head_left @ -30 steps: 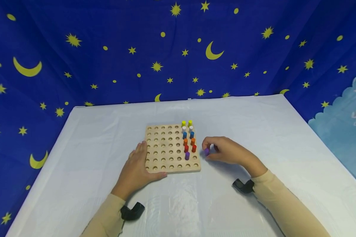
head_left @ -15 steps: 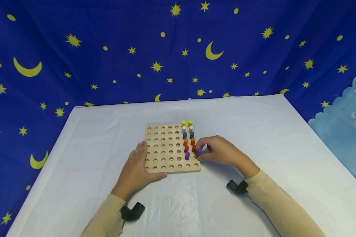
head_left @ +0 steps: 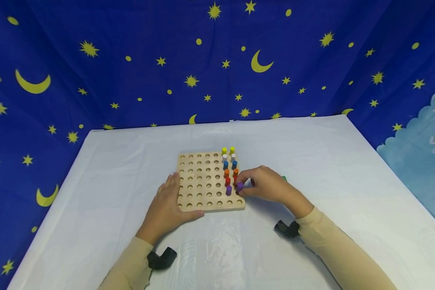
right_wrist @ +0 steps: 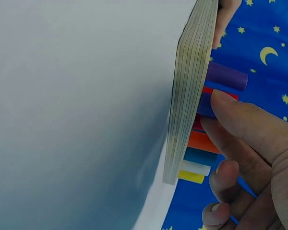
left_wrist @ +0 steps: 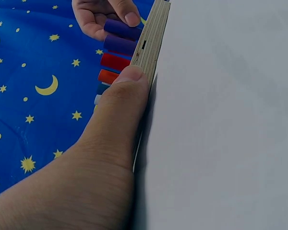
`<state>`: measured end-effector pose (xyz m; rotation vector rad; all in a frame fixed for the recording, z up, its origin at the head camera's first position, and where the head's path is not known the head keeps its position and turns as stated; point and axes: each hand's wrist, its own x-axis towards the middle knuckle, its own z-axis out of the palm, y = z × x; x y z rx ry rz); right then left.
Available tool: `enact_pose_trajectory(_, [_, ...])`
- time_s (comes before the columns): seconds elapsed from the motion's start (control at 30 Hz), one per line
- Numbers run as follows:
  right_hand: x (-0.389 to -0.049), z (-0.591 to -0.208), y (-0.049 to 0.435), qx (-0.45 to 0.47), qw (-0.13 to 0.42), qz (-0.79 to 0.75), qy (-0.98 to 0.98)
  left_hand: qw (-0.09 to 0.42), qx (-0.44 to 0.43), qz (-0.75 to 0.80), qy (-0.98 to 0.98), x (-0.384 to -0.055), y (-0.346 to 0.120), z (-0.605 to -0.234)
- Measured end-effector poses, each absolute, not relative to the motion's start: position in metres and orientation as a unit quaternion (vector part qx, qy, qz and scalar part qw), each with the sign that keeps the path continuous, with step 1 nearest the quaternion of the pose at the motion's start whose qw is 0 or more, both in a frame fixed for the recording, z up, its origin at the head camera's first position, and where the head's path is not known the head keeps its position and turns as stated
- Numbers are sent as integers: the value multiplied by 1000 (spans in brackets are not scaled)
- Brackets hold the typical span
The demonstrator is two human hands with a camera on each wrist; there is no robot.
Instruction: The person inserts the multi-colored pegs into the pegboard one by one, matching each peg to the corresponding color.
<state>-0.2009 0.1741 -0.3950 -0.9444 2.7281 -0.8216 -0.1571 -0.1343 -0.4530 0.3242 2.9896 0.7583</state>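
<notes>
A wooden pegboard [head_left: 204, 182] lies on the white-covered table, with rows of round holes. My left hand [head_left: 164, 205] rests at its near left corner, fingers along the left side and thumb [left_wrist: 127, 84] pressed to the near edge. My right hand [head_left: 266, 183] pinches a purple peg [right_wrist: 205, 105] between thumb and forefinger. That peg is right at the rightmost column, beside a standing purple peg [head_left: 228, 191]. Its lower end is hidden by the fingers. Pairs of red [head_left: 227, 182], orange [head_left: 226, 173], blue [head_left: 226, 165], white [head_left: 224, 157] and yellow [head_left: 224, 151] pegs stand behind it.
A small green thing [head_left: 284, 177] shows on the table behind my right wrist, mostly hidden by it. A blue curtain [head_left: 130, 80] with stars and moons hangs behind the table [head_left: 137, 157]. Dark mounts [head_left: 162, 258] sit on both wrists.
My right hand has moved left with the purple peg, from beside the board to over its right column. The green thing has come into sight behind the wrist. The left hand has stayed put.
</notes>
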Motion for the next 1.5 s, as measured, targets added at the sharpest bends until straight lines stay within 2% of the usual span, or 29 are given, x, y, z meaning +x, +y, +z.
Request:
enact_pose_trajectory(0.53, [-199,-393,172,-319,90,-272,903,21,102,245,964,-157,-134,-454])
enact_pose_trajectory(1.0, [-199,-396,172,-328,66,-244,910,25,100,242,965,-157,-134,-454])
enact_pose_trajectory(1.5, [-197,-385,237,-199,64,-192,959,31,99,243,965,-158,-133,-452])
